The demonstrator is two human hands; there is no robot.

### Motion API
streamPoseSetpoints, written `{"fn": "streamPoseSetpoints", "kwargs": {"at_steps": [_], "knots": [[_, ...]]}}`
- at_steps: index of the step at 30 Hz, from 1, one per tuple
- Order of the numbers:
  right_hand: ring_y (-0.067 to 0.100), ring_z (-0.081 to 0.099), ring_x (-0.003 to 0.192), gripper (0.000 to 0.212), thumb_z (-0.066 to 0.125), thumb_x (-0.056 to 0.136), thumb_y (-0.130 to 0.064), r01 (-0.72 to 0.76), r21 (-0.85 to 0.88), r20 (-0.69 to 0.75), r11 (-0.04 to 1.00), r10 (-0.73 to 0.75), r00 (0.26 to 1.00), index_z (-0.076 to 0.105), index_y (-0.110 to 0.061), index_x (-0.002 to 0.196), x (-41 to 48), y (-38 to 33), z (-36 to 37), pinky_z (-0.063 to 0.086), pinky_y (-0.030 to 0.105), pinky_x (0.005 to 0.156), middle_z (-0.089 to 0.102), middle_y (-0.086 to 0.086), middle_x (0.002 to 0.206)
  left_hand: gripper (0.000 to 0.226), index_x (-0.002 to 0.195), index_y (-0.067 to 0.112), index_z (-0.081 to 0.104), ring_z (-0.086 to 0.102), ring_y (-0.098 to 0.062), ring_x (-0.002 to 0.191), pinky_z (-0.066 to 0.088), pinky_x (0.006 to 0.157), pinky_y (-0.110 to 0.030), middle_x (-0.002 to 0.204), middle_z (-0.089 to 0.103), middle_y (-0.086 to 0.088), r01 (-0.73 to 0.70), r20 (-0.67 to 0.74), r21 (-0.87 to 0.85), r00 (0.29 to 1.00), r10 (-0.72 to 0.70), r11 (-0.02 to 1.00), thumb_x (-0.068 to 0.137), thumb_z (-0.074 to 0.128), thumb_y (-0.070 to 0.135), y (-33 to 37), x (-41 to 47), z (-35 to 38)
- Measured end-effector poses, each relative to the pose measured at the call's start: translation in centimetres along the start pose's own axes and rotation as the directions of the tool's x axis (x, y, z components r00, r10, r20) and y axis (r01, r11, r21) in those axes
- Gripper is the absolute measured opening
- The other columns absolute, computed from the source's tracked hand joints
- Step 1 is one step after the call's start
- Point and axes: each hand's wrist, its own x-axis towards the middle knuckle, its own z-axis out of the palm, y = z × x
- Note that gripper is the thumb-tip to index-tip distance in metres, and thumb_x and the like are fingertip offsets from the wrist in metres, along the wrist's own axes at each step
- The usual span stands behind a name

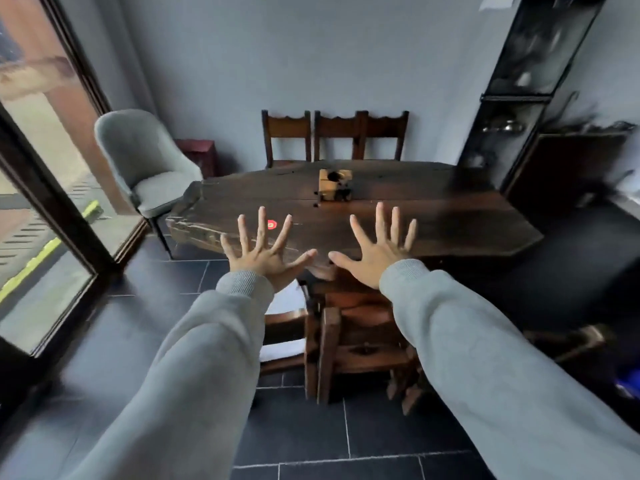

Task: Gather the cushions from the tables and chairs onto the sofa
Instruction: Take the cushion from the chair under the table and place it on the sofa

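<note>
Fingers [262, 223] of both hands are spreading wide and holding nothing; the left hand [265, 258] and right hand [375, 256] are hovering over the table's [450, 216] near edge; no cushion is clearly showing, perhaps pale ones [282, 348] on the near chairs, so it is better looking there first.

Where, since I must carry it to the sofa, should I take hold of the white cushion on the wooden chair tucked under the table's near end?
Probably its left edge, from the chair's open left side, with the left hand. The white cushion lies flat behind the chair's back rail, and the table overhangs its far end.
</note>
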Motion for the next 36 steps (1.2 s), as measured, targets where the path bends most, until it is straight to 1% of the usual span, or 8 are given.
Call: {"fn": "streamPoseSetpoints", "kwargs": {"at_steps": [7, 16, 20, 25, 28, 30, 33, 36], "knots": [[0.039, -0.040, 0.147, 0.101, -0.001, 0.074, -0.098, -0.215, -0.009, 0.065, 0.977, 0.215, 0.974, -0.020, -0.046, 0.158, 4.3, 11.9, 3.3, -0.027, 0.066, 0.111, -0.043, 0.014, 0.160, 0.097, 0.151, 0.057, -0.031, -0.035, -0.035, 0.152, -0.020, 0.114, -0.070, 0.159, -0.047, 0.005, -0.169, 0.081, 0.022, 0.983, 0.166, 0.985, 0.068, -0.004, 0.101, 11.2, 9.7, 3.2], [0.039, -0.030, 0.152, 0.103, -0.001, 0.073, -0.099, -0.453, -0.031, 0.168, 0.891, 0.452, 0.876, -0.015, -0.046, 0.160, 11.9, 22.3, 4.3, -0.021, 0.066, 0.115, -0.032, 0.016, 0.166, 0.096, 0.153, 0.057, -0.025, -0.035, -0.032, 0.153, -0.022, 0.114, -0.069, 0.166, -0.039, 0.005, -0.335, 0.187, -0.043, 0.923, 0.337, 0.941, 0.073, 0.006, 0.101, 21.5, 21.8, 6.0], [0.039, -0.029, 0.152, 0.102, 0.002, 0.074, -0.099, -0.540, 0.010, 0.222, 0.842, 0.525, 0.822, -0.014, -0.048, 0.160, 14.1, 25.1, 5.7, -0.021, 0.065, 0.115, -0.030, 0.017, 0.167, 0.096, 0.157, 0.055, -0.017, -0.029, -0.032, 0.156, -0.018, 0.117, -0.068, 0.171, -0.030, 0.004, -0.308, 0.303, -0.068, 0.900, 0.314, 0.949, 0.077, 0.013, 0.099, 24.3, 26.2, 7.6], [0.039, -0.028, 0.153, 0.097, 0.010, 0.080, -0.096, -0.616, 0.003, 0.305, 0.788, 0.586, 0.751, -0.012, -0.046, 0.161, 15.4, 28.5, 7.8, -0.020, 0.065, 0.117, -0.029, 0.017, 0.167, 0.099, 0.162, 0.051, -0.005, -0.015, -0.032, 0.160, -0.011, 0.119, -0.069, 0.176, -0.005, 0.001, -0.321, 0.495, -0.024, 0.819, 0.290, 0.947, 0.076, 0.010, 0.098, 27.7, 29.4, 10.2], [0.039, -0.027, 0.153, 0.097, 0.010, 0.081, -0.095, -0.650, 0.008, 0.353, 0.760, 0.606, 0.713, -0.012, -0.045, 0.161, 16.2, 31.0, 9.3, -0.019, 0.065, 0.117, -0.027, 0.017, 0.168, 0.103, 0.163, 0.049, 0.004, -0.003, -0.033, 0.162, -0.006, 0.121, -0.070, 0.176, 0.008, 0.001, -0.337, 0.556, -0.014, 0.780, 0.288, 0.941, 0.074, 0.008, 0.099, 29.7, 31.0, 12.0], [0.039, -0.027, 0.153, 0.098, 0.010, 0.080, -0.096, -0.656, 0.009, 0.375, 0.755, 0.606, 0.702, -0.013, -0.046, 0.161, 16.7, 32.6, 10.7, -0.019, 0.065, 0.117, -0.027, 0.017, 0.168, 0.101, 0.164, 0.048, 0.007, 0.010, -0.035, 0.161, 0.003, 0.124, -0.066, 0.175, 0.015, -0.001, -0.320, 0.579, -0.033, 0.766, 0.279, 0.947, 0.076, 0.011, 0.099, 31.0, 31.7, 13.5], [0.039, -0.028, 0.153, 0.098, 0.010, 0.080, -0.096, -0.659, 0.009, 0.426, 0.752, 0.593, 0.683, -0.013, -0.045, 0.161, 17.6, 35.2, 13.3, -0.019, 0.064, 0.117, -0.026, 0.018, 0.168, 0.098, 0.165, 0.044, 0.010, 0.029, -0.041, 0.155, 0.024, 0.123, -0.056, 0.172, 0.026, -0.009, -0.248, 0.624, -0.092, 0.741, 0.249, 0.965, 0.082, 0.019, 0.095, 33.2, 32.3, 16.3], [0.039, -0.027, 0.153, 0.099, 0.012, 0.080, -0.096, -0.649, 0.005, 0.465, 0.761, 0.572, 0.675, -0.011, -0.045, 0.161, 19.2, 38.3, 16.5, -0.019, 0.065, 0.117, -0.025, 0.018, 0.168, 0.096, 0.166, 0.042, 0.009, 0.032, -0.041, 0.153, 0.026, 0.121, -0.054, 0.171, 0.028, -0.011, -0.177, 0.659, -0.108, 0.724, 0.204, 0.978, 0.085, 0.020, 0.093, 35.5, 33.0, 19.3]]}}
